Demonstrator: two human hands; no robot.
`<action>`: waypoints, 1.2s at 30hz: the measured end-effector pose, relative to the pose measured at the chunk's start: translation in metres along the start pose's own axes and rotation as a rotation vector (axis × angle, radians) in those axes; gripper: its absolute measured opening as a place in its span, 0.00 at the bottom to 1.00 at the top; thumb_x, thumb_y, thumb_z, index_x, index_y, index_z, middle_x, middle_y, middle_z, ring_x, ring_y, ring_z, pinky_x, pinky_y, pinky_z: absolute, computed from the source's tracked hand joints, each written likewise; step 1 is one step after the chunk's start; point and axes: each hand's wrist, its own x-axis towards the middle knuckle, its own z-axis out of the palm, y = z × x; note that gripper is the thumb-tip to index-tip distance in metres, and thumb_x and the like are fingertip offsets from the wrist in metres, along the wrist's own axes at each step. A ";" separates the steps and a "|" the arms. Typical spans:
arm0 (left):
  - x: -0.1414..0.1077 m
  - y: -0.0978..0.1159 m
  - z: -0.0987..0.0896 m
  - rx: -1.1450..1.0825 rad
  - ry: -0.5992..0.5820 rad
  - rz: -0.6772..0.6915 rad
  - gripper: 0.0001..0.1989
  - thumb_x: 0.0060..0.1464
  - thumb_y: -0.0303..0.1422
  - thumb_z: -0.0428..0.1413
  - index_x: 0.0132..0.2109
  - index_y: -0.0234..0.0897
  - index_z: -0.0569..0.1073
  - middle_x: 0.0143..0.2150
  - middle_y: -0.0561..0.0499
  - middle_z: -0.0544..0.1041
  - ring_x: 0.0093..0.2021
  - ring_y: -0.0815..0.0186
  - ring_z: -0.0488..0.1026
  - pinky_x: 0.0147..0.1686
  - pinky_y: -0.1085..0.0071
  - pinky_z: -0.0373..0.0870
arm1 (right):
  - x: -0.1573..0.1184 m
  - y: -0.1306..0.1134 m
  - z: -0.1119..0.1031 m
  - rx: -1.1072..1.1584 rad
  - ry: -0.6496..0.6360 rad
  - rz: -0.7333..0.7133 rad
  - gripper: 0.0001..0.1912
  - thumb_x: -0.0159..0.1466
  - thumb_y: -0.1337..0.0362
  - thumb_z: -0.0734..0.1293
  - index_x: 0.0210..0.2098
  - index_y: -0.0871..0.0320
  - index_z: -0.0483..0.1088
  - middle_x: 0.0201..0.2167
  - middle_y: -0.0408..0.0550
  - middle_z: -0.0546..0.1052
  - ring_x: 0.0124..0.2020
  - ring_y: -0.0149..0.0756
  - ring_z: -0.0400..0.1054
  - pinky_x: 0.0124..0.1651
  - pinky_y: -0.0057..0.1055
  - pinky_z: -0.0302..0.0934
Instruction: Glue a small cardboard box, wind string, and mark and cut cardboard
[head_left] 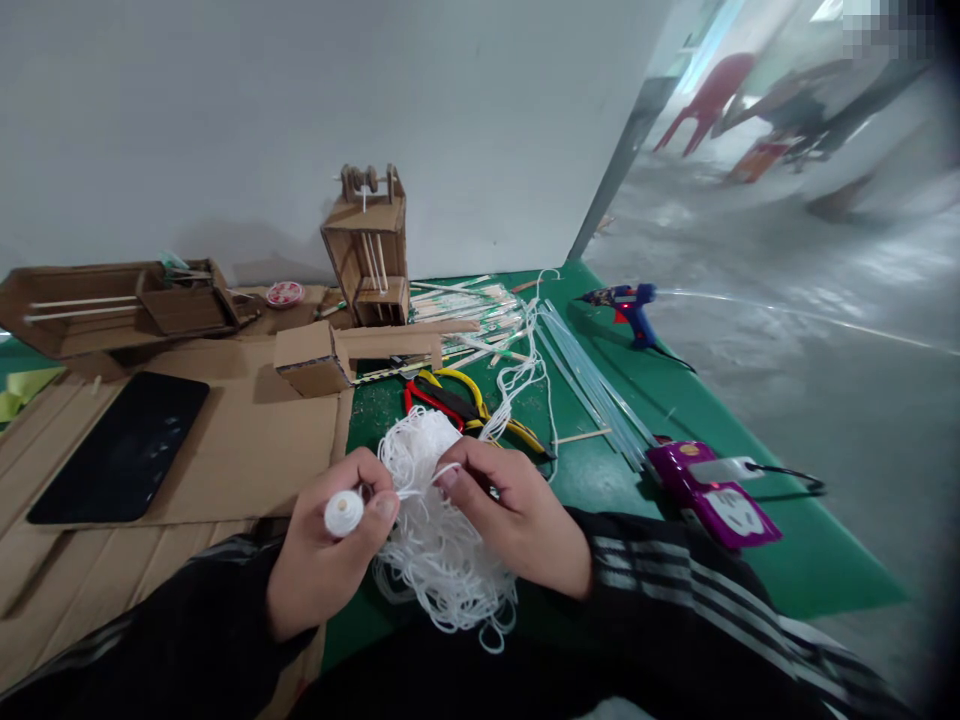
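Cord (450,575), white and heaped in loose loops, lies between the fingers of the two hands and spills below them toward the person. Fingers of the left hand (326,550) are curled closed around a small spool (343,514) wound in white, with the tip of a stick showing at its centre. Thumb and forefinger of the right hand (525,515) are pinched together on a strand (446,472) that runs across the gap toward the left fingertips. Just beyond the right fingers are pliers with yellow handles (469,385) and a red-handled tool (431,400), partly overlapping; more cord trails past them to a bundle of thin sticks (487,310). To the right of the right fingers, long translucent rods (592,380) slant over the green tabletop (795,440), with a purple power strip (712,495) beside their near ends and a blue glue gun (634,310) farther off. Ahead of the left fingers sit a small cardboard box (311,360) and, behind it, a tall cardboard frame (367,245) topped with discs. Left of those fingers, a black tablet (120,447) rests on a cardboard sheet (247,440), with a long cardboard tray (97,310) beyond it.
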 end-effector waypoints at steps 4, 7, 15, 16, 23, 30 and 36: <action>-0.001 -0.001 0.000 -0.003 -0.039 -0.008 0.12 0.61 0.36 0.51 0.29 0.38 0.65 0.22 0.57 0.63 0.22 0.70 0.58 0.22 0.72 0.54 | 0.000 0.001 -0.001 0.061 -0.007 -0.011 0.15 0.71 0.60 0.57 0.34 0.60 0.69 0.25 0.43 0.71 0.26 0.29 0.65 0.32 0.27 0.59; -0.001 -0.001 -0.001 0.016 -0.061 -0.007 0.11 0.61 0.35 0.50 0.30 0.39 0.64 0.21 0.58 0.62 0.22 0.70 0.58 0.22 0.73 0.54 | -0.001 0.001 -0.002 0.051 -0.036 -0.025 0.18 0.71 0.59 0.55 0.32 0.60 0.70 0.24 0.43 0.71 0.26 0.29 0.64 0.31 0.27 0.59; 0.000 -0.001 0.000 0.003 -0.076 -0.014 0.10 0.61 0.34 0.50 0.30 0.39 0.64 0.21 0.58 0.61 0.22 0.71 0.57 0.22 0.74 0.54 | 0.002 -0.003 -0.005 0.009 -0.138 -0.074 0.14 0.68 0.61 0.59 0.32 0.61 0.71 0.26 0.45 0.72 0.26 0.30 0.63 0.30 0.27 0.57; 0.000 0.000 0.000 -0.007 -0.080 -0.025 0.10 0.61 0.34 0.50 0.30 0.39 0.64 0.21 0.59 0.61 0.21 0.71 0.56 0.22 0.74 0.54 | 0.002 -0.003 -0.005 0.016 -0.164 -0.088 0.14 0.68 0.61 0.59 0.32 0.61 0.72 0.26 0.45 0.73 0.26 0.30 0.63 0.30 0.27 0.57; 0.004 0.003 0.002 -0.086 -0.095 -0.110 0.12 0.60 0.36 0.50 0.29 0.39 0.63 0.21 0.59 0.59 0.22 0.71 0.54 0.22 0.74 0.53 | -0.003 0.001 -0.004 0.302 -0.217 0.158 0.31 0.72 0.54 0.47 0.30 0.61 0.74 0.26 0.49 0.74 0.28 0.32 0.66 0.32 0.28 0.60; 0.004 0.004 0.002 -0.057 -0.077 -0.095 0.12 0.61 0.35 0.50 0.29 0.38 0.64 0.22 0.59 0.58 0.22 0.72 0.53 0.22 0.74 0.52 | 0.005 0.010 -0.003 0.368 -0.343 0.237 0.05 0.60 0.66 0.65 0.32 0.63 0.71 0.24 0.42 0.69 0.24 0.26 0.58 0.27 0.24 0.55; 0.005 0.004 0.002 -0.062 -0.089 -0.094 0.12 0.61 0.35 0.50 0.29 0.38 0.64 0.21 0.59 0.58 0.21 0.72 0.53 0.21 0.75 0.52 | 0.004 0.008 -0.004 0.315 -0.397 0.268 0.07 0.57 0.65 0.71 0.32 0.63 0.72 0.18 0.36 0.63 0.20 0.23 0.53 0.23 0.22 0.48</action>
